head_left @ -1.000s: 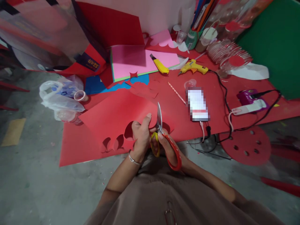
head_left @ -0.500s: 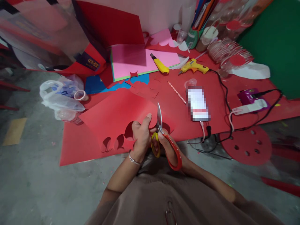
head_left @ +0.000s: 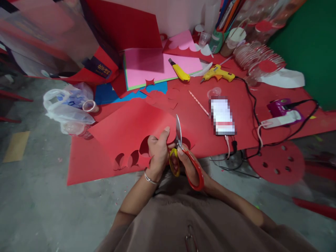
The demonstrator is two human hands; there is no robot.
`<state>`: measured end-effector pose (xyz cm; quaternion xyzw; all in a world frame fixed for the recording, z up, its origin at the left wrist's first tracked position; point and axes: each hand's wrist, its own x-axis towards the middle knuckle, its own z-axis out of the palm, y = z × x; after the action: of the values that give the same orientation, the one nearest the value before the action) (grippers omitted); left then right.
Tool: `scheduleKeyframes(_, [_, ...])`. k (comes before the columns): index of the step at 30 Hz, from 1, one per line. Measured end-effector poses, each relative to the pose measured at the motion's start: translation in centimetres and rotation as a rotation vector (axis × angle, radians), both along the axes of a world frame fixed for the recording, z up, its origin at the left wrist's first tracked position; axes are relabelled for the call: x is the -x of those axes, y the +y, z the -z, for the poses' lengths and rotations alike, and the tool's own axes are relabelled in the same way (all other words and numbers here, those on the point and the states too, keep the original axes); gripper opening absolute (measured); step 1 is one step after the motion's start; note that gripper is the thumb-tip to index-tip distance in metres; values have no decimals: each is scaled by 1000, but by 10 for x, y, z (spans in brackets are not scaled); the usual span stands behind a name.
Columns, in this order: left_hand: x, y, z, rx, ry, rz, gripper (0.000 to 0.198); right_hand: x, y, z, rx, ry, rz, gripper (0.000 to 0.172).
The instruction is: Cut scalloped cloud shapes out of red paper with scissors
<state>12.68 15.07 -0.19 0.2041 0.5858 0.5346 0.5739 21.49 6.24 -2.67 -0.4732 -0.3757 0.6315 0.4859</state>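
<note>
My left hand (head_left: 158,148) is closed on a sheet of red paper (head_left: 133,122), its thumb on top near the right edge. Rounded cut-outs run along the sheet's near edge. In my right hand (head_left: 187,161) are scissors (head_left: 194,164) with one red and one yellow handle, fingers through the loops. The blades stand apart, one pointing away from me above the paper, beside my left thumb; the lower blade is mostly hidden.
Behind the sheet lie a yellow box cutter (head_left: 180,71), pink paper (head_left: 147,66) and red scraps. To the right are a yellow glue gun (head_left: 217,73), a phone (head_left: 222,116) and cords. A plastic bag (head_left: 65,108) and cup (head_left: 90,105) stand left. A red stool (head_left: 275,162) is below.
Hands, paper and scissors look almost the same. The view has shifted very slightly.
</note>
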Motion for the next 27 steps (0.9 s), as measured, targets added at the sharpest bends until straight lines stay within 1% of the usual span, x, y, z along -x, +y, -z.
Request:
scheduleKeyframes(5, [0,0,1,-10,-35,22,68,0,1,-1,25,18,-3,55])
scheduleKeyframes(16, [1,0,4,1,-29,4,69,-2,0,2,50,27,-16,56])
scheduleKeyframes(23, [0,0,1,-3,-22,-4,64,-2,-1,-1,67,57,-9,55])
scheduleKeyframes(27, [1,0,1,-24,-18,-3,65,-1,-1,-4,78,71,0,59])
